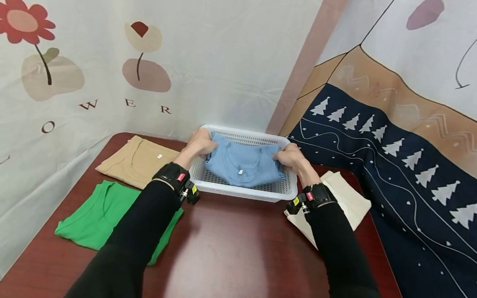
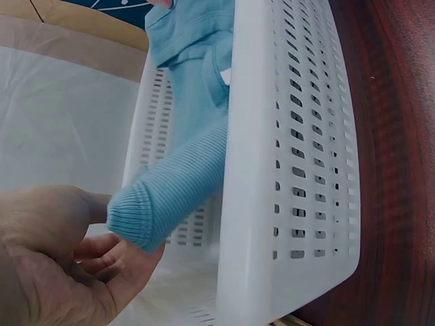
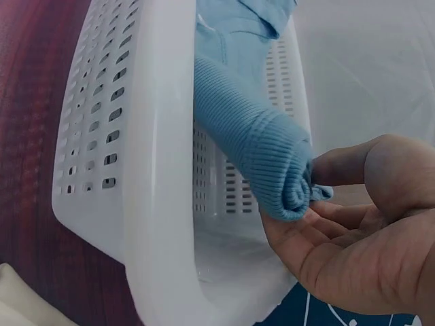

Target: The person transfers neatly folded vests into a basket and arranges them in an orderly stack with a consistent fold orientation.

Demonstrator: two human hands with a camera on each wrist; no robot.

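A folded light-blue knit shirt [image 1: 241, 163] lies across the inside of a white perforated plastic basket [image 1: 241, 191] at the back of the table. At the shirt's left end, my left hand [image 1: 200, 143] pinches the rolled ribbed edge between thumb and fingers. On the opposite end my right hand [image 1: 291, 156] does the same. In the left wrist view, the thumb and fingers of the left hand [image 2: 68, 261] meet the ribbed roll. The right wrist view has the right hand [image 3: 367, 224] with fingertips under the roll and thumb beside it.
A tan folded garment [image 1: 137, 161] and a green one [image 1: 102, 215] lie on the left of the dark red table [image 1: 220, 256]. On the right lies a cream folded cloth [image 1: 346, 201], partly under my right forearm. Printed curtains [image 1: 230, 49] hang behind the table.
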